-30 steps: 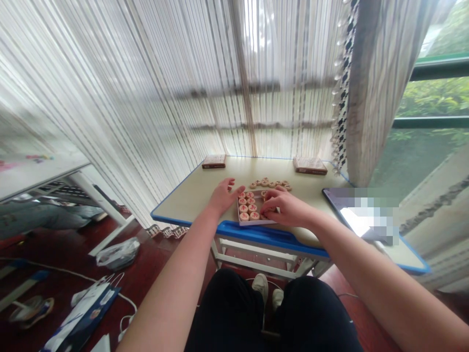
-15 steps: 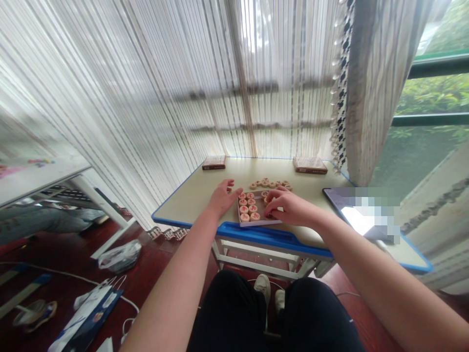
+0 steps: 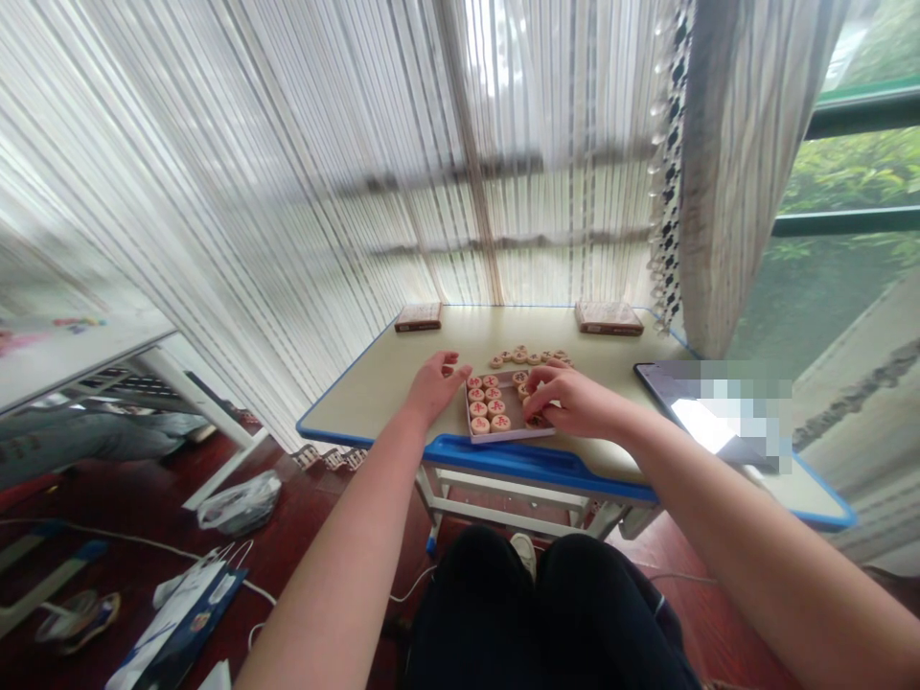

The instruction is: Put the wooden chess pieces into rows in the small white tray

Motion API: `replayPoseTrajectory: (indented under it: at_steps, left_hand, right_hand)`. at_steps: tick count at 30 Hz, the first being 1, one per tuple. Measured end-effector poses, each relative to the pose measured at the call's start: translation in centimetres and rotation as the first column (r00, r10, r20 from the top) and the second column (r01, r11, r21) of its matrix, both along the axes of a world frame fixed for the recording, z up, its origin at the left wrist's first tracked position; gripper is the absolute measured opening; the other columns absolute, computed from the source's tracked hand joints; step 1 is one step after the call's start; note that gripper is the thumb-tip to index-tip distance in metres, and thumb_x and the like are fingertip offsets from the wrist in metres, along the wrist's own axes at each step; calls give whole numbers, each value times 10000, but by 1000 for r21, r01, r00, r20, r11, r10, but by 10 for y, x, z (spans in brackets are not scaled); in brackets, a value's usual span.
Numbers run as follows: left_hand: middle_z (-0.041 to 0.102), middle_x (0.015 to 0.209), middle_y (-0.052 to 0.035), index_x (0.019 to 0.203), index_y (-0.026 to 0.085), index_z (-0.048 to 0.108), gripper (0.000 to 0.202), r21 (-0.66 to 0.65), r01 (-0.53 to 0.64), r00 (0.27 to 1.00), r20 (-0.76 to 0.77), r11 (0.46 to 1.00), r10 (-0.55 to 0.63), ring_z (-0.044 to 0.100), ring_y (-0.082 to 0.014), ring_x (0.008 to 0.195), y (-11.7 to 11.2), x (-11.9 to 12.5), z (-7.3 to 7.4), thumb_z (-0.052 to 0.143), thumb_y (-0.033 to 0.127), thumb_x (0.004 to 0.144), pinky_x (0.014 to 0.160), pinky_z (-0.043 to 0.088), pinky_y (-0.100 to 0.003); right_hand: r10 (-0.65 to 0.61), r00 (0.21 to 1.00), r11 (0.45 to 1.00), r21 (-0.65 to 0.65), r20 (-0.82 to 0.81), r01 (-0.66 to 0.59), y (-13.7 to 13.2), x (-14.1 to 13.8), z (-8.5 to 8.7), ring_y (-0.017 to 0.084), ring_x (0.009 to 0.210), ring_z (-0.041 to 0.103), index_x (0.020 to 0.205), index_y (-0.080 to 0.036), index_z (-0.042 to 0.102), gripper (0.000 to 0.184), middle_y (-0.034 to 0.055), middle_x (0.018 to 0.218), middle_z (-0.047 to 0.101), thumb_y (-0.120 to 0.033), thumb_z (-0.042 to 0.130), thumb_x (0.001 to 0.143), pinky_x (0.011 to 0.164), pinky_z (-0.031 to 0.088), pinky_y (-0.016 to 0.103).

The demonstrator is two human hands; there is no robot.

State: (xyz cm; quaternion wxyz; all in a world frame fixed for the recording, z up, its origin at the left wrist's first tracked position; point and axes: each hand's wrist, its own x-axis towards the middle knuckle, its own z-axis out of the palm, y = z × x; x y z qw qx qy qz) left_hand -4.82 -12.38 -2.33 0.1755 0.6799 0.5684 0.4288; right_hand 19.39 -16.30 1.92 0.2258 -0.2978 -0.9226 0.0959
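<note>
A shallow white tray point(image 3: 503, 436) lies near the front edge of the beige table point(image 3: 374, 388) and holds several round wooden chess pieces point(image 3: 487, 407) with red characters. My left hand point(image 3: 435, 383) rests flat on the table against the tray's left side, fingers spread. My right hand point(image 3: 571, 401) is curled over the tray's right part, its fingertips pinched on a wooden chess piece there. Beyond the tray lies a loose row of several more wooden pieces point(image 3: 528, 357).
Two small brown boxes point(image 3: 419, 317) point(image 3: 609, 317) sit at the table's back edge. A dark tablet point(image 3: 708, 422) lies at the right. Striped curtains hang close behind. On the floor to the left are a plastic bag point(image 3: 241, 503), cables and a second table's legs.
My right hand has shifted slightly within the tray's right part, staying pinched. My left hand stays beside the tray. The view has tilted a little.
</note>
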Motion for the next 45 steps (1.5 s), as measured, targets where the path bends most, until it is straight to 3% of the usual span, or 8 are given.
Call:
replayPoseTrajectory:
  at_steps: [21, 27, 33, 37, 45]
  left_hand:
    - [622, 985, -106, 1005, 129, 562, 400, 3, -39, 999, 20, 999, 39, 587, -162, 830, 0, 1, 3, 544, 417, 727, 740, 456, -278]
    - [628, 974, -104, 993, 126, 570, 380, 11, -53, 998, 17, 999, 53, 589, -164, 833, -1, 1, 4, 547, 399, 730, 747, 457, -276]
    - [631, 972, -106, 981, 123, 579, 370, 6, -55, 998, 14, 998, 55, 592, -167, 826, 0, 1, 4, 542, 394, 732, 749, 459, -282]
    - [632, 965, -101, 977, 124, 581, 362, 5, -54, 998, 11, 999, 54, 590, -165, 827, -1, 1, 5, 535, 390, 736, 743, 459, -274]
    - [633, 970, -100, 964, 127, 587, 358, -9, -59, 998, 6, 998, 60, 587, -166, 831, -2, 2, 7, 534, 396, 733, 751, 452, -279]
  right_hand:
    - [5, 1000, 1000, -13, 7, -5, -3, 5, 7, 152, 781, 495, 636, -219, 703, 283, 31, 762, 564, -56, 472, 631, 784, 361, 288]
    - [-119, 989, 992, 36, -83, 122, -2, 14, 14, 172, 838, 492, 748, -218, 702, 284, 41, 832, 574, -82, 476, 641, 821, 357, 316]
    - [-22, 1000, 995, -94, 3, 22, -4, 16, 17, 158, 804, 512, 695, -222, 715, 239, 35, 801, 574, -129, 498, 664, 804, 373, 291]
    - [-21, 997, 984, -174, 73, 34, -2, 17, 15, 157, 763, 531, 705, -209, 726, 202, 44, 795, 591, -194, 527, 672, 750, 393, 271]
    - [-25, 995, 963, -265, 100, 50, 1, 18, 12, 153, 747, 581, 774, -228, 725, 271, 12, 806, 669, -132, 507, 645, 724, 414, 242]
